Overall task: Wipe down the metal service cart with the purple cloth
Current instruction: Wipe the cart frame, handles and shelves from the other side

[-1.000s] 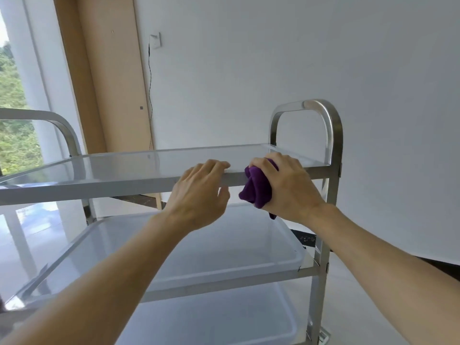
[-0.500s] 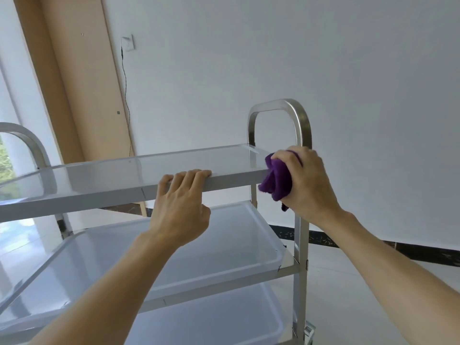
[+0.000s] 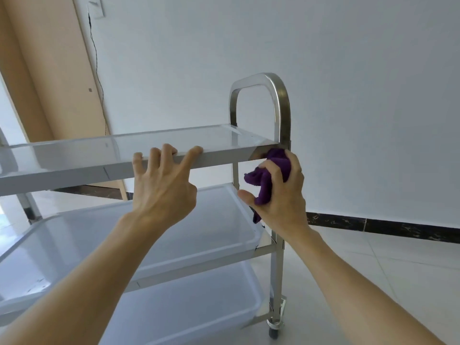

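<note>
The metal service cart fills the left and middle of the head view, with three shelves and an arched handle at its right end. My left hand grips the near rim of the top shelf, fingers hooked over the edge. My right hand holds the bunched purple cloth against the cart's near right corner post, just under the handle. Part of the cloth hangs below my palm.
A white wall rises close behind the cart, with a dark skirting strip at floor level. A wooden door frame and a hanging cable are at the back left. A caster wheel sits on the pale tiled floor.
My right hand has slid the cloth rightward along the top shelf's front rim to the corner post. The view has turned right. My left hand keeps its hold on the rim.
</note>
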Demonstrator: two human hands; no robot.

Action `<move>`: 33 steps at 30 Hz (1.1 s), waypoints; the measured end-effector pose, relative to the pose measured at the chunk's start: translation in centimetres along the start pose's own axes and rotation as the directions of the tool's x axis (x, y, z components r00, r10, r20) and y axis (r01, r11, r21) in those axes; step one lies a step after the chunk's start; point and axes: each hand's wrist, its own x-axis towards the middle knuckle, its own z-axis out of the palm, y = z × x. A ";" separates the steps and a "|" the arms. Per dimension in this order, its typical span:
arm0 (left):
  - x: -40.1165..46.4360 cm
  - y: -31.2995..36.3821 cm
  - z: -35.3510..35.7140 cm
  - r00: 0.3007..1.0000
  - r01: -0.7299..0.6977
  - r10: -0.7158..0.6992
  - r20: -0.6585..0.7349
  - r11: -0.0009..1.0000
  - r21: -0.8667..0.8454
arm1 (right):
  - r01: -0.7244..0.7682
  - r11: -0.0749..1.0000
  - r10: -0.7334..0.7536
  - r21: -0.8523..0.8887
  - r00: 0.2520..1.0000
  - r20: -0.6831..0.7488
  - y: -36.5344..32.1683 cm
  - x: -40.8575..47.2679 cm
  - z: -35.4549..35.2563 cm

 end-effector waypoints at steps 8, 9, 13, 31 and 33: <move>-0.3 -0.4 0.1 1.000 -0.022 0.022 -0.017 1.000 -0.012 | -0.087 0.994 0.070 0.072 0.974 0.217 3.6 -9.0 1.3; -0.3 -0.4 0.1 1.000 -0.020 0.020 -0.018 1.000 -0.015 | -0.097 0.987 0.073 0.128 0.981 0.181 3.3 -8.3 1.0; -0.4 -0.3 0.3 0.999 -0.018 0.017 -0.030 1.000 -0.025 | -0.046 0.987 0.048 0.154 0.999 -0.012 1.2 -1.8 0.2; -0.7 -0.8 0.9 0.998 -0.050 0.048 -0.044 0.997 -0.051 | -0.124 0.986 0.097 0.107 0.968 0.232 3.5 -7.9 0.8; -0.8 -0.7 1.0 0.997 -0.054 0.052 -0.048 0.998 -0.043 | -0.108 0.988 0.090 0.106 0.983 0.163 2.3 -4.5 0.2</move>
